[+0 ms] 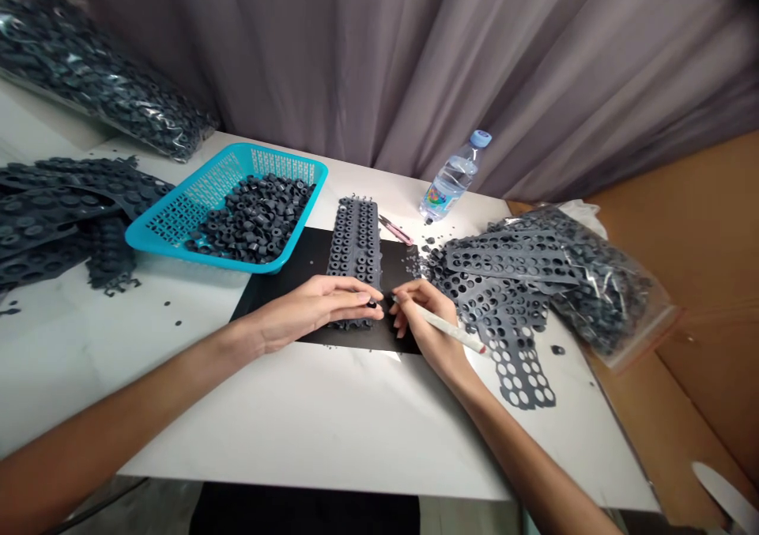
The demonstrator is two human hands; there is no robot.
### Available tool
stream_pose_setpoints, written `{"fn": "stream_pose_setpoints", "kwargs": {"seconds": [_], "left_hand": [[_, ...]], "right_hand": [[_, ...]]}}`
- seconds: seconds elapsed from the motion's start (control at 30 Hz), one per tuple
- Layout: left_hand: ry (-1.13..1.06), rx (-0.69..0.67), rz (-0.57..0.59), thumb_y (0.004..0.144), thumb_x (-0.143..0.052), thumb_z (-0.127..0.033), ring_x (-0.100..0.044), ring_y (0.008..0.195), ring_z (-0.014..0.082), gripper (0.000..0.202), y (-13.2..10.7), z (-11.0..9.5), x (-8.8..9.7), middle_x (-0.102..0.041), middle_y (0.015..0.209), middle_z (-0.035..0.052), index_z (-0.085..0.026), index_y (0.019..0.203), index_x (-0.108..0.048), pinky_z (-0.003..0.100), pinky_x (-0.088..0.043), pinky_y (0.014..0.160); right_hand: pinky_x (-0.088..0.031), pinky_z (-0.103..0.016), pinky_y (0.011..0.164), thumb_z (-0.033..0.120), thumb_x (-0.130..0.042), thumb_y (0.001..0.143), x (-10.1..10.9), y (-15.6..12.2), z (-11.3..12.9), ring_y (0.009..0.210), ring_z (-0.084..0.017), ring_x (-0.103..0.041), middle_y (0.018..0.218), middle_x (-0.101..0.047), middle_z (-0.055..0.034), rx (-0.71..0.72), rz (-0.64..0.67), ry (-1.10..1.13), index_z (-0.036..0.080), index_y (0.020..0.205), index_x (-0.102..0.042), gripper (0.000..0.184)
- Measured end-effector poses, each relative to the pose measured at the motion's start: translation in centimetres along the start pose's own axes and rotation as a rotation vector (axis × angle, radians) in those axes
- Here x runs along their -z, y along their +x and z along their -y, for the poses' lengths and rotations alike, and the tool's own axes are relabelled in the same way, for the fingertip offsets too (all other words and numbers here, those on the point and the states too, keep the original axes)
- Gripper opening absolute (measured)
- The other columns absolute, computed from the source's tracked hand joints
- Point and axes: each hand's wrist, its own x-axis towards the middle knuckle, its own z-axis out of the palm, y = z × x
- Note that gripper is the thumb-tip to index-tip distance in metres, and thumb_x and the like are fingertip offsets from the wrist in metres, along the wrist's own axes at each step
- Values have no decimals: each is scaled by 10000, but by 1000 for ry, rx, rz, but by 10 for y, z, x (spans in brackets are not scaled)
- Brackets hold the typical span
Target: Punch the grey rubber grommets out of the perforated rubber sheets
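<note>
My left hand (323, 304) is closed in a pinch, with a small black rubber ring (371, 305) at its fingertips. Across from it, my right hand (432, 318) grips a white pen-like tool (454, 329) with a reddish rear end; its front tip points at the left fingertips. Below both hands lies a black mat (296, 298). On the mat rests a dark grey molded rubber sheet (354, 239) with rows of round ring pieces, its near part partly hidden by my left hand.
A turquoise basket (142, 231) of loose rings stands at left, beside stacked sheets (53, 203) and a filled bag (100, 77). Rightward are a pink cutter (396, 231), a water bottle (454, 178), punched-out sheets (513, 262) and another bag (610, 290). A curtain (356, 61) hangs behind.
</note>
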Motion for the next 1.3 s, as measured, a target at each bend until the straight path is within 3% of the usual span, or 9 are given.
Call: {"fn": "stream_pose_setpoints", "kwargs": {"seconds": [0.4, 0.87, 1.0, 1.17, 1.3], "left_hand": [[-46, 58, 48, 1040, -703, -374, -774, 1212, 264, 324, -7, -10, -9, -818, 1238, 155, -154, 1274, -747, 365, -571, 1126], [-13, -5, 105, 1037, -719, -335, -720, 1309, 255, 323, -11, -19, -6, -802, 1288, 146, -157, 1305, -746, 358, -514, 1197], [10, -15, 84, 1011, -759, -364, -732, 1287, 247, 355, -12, -21, -8, -809, 1274, 135, -166, 1305, -755, 330, -537, 1158], [69, -52, 18, 950, -828, -329, -777, 1162, 207, 354, -10, -18, -9, -839, 1181, 91, -197, 1275, -781, 266, -571, 1054], [139, -72, -40, 944, -822, -328, -762, 1178, 215, 320, -8, -15, -8, -832, 1184, 73, -224, 1247, -805, 293, -556, 1071]], "right_hand": [[-523, -272, 549, 420, -639, 1008, 12, 10, -5, 576, -169, -658, 754, -718, -20, 69, -30, -250, 218, 989, -682, 207], [-500, -262, 578, 407, -598, 1051, 14, 8, -2, 598, -161, -651, 763, -704, -4, 92, 29, -323, 211, 1004, -669, 214], [-488, -265, 582, 418, -583, 1067, 13, 6, -1, 611, -161, -633, 773, -693, -7, 119, 31, -348, 206, 1011, -676, 238], [-537, -296, 681, 375, -591, 1081, 13, 7, -7, 719, -182, -628, 888, -680, -32, 264, 25, -413, 214, 1150, -684, 198], [-564, -340, 771, 247, -529, 1090, 13, 8, -12, 829, -203, -626, 1058, -613, -82, 439, 35, -562, 227, 1261, -698, 241]]}}
